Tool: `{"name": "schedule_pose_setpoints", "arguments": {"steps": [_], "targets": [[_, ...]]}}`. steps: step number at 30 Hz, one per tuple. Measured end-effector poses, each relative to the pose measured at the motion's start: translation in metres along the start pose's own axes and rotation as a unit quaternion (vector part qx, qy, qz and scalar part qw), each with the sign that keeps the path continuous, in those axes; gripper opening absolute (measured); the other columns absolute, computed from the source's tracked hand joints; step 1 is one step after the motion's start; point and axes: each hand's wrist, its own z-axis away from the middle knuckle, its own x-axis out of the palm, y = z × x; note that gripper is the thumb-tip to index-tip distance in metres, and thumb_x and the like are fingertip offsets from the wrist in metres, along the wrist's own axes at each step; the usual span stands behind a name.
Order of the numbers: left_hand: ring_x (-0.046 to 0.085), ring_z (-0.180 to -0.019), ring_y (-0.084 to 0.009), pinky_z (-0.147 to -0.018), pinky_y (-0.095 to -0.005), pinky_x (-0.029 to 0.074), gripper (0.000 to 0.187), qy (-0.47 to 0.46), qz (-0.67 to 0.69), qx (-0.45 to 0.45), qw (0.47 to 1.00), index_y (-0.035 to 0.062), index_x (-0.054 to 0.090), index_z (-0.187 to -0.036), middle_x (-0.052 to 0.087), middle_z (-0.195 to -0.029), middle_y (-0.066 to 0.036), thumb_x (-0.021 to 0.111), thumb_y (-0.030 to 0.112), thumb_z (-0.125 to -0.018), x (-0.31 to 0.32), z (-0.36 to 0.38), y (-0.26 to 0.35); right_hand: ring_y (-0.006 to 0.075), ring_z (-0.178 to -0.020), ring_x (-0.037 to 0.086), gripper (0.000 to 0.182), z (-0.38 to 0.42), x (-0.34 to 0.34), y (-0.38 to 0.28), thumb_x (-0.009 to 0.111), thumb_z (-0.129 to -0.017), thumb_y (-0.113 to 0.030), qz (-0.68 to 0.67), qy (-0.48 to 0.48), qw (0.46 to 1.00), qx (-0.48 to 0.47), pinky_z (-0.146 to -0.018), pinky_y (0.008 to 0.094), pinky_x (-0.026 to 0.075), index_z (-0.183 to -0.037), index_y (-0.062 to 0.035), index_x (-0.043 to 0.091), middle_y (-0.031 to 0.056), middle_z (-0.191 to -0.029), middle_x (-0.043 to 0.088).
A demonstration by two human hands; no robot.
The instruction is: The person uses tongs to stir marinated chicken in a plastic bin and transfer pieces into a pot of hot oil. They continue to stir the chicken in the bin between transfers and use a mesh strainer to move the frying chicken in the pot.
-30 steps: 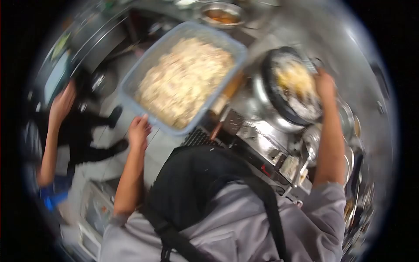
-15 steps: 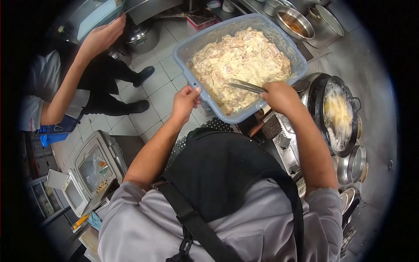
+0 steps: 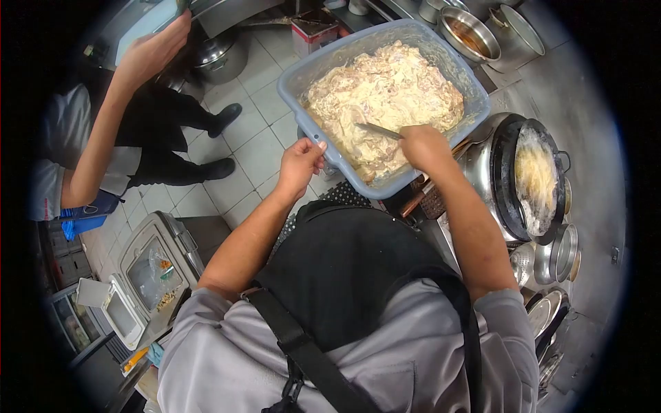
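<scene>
A large grey-blue tub [image 3: 300, 113] holds a heap of pale, batter-coated pieces [image 3: 385, 96]. My left hand [image 3: 301, 165] grips the tub's near left rim, with the thumb on top. Metal tongs [image 3: 379, 131] are held in my right hand [image 3: 425, 149], over the near right part of the tub. Their tips touch the coated pieces near the middle of the heap. Whether a piece is between the tips cannot be made out.
To the right, a black wok [image 3: 506, 179] holds bubbling, foamy oil [image 3: 536, 175]. Metal pots [image 3: 469, 34] stand at the back right. A co-worker's raised hand [image 3: 153, 56] is at the upper left. A lidded grey bin [image 3: 196, 258] stands at the lower left.
My right hand and the tongs have moved slightly left, and the tongs look turned more edge-on. The tub has shifted slightly right in view. The co-worker's hand has moved slightly left.
</scene>
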Motion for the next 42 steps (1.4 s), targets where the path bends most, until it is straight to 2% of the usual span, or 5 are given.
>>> {"name": "schedule_pose_setpoints", "arguments": {"steps": [10, 22, 26, 34, 42], "targets": [[0.054, -0.061, -0.0091, -0.054, -0.0227, 0.043, 0.021, -0.010, -0.002, 0.010, 1.000, 0.0089, 0.056, -0.080, 0.057, -0.070, -0.001, 0.065, 0.022, -0.094, -0.001, 0.001, 0.001, 0.0340, -0.080, 0.065, 0.024, 0.066, -0.078, 0.072, 0.066, -0.085, -0.018, -0.251, 0.054, 0.961, 0.101, -0.075, 0.0388, 0.049, -0.104, -0.0044, 0.070, 0.0183, -0.086, 0.069], [0.050, -0.058, -0.0093, -0.052, -0.0237, 0.041, 0.025, -0.002, 0.000, 0.010, 1.000, 0.0094, 0.052, -0.077, 0.052, -0.066, 0.000, 0.065, 0.022, -0.094, -0.003, 0.000, -0.002, 0.0288, -0.078, 0.066, 0.028, 0.224, -0.203, 0.165, 0.068, -0.085, -0.016, -0.089, 0.220, 0.957, 0.168, -0.075, 0.0355, 0.050, -0.110, -0.0015, 0.068, 0.0189, -0.090, 0.070], [0.049, -0.057, -0.0090, -0.052, -0.0236, 0.040, 0.025, -0.014, 0.024, 0.011, 1.000, 0.0102, 0.050, -0.078, 0.049, -0.066, 0.001, 0.065, 0.021, -0.095, -0.008, -0.008, -0.012, 0.0259, -0.071, 0.064, 0.028, 0.288, -0.230, 0.196, 0.066, -0.085, -0.014, -0.061, 0.207, 0.936, 0.279, -0.071, 0.0356, 0.050, -0.111, -0.0027, 0.069, 0.0168, -0.080, 0.068], [0.050, -0.058, -0.0089, -0.052, -0.0216, 0.040, 0.026, 0.004, 0.034, 0.004, 0.999, 0.0151, 0.047, -0.080, 0.050, -0.067, 0.002, 0.066, 0.025, -0.094, -0.002, -0.004, -0.005, 0.0358, -0.094, 0.066, 0.029, 0.360, -0.195, 0.277, 0.066, -0.085, -0.022, 0.037, 0.159, 0.898, 0.408, -0.084, 0.0435, 0.052, -0.111, -0.0116, 0.071, 0.0171, -0.098, 0.070], [0.049, -0.058, -0.0092, -0.051, -0.0219, 0.039, 0.025, 0.028, 0.038, 0.000, 0.999, 0.0162, 0.046, -0.080, 0.050, -0.067, 0.002, 0.065, 0.024, -0.095, 0.005, 0.000, -0.004, 0.0334, -0.104, 0.065, 0.028, 0.364, -0.097, 0.390, 0.060, -0.084, -0.025, 0.105, 0.047, 0.853, 0.509, -0.091, 0.0452, 0.051, -0.109, -0.0177, 0.072, 0.0148, -0.110, 0.069]]}}
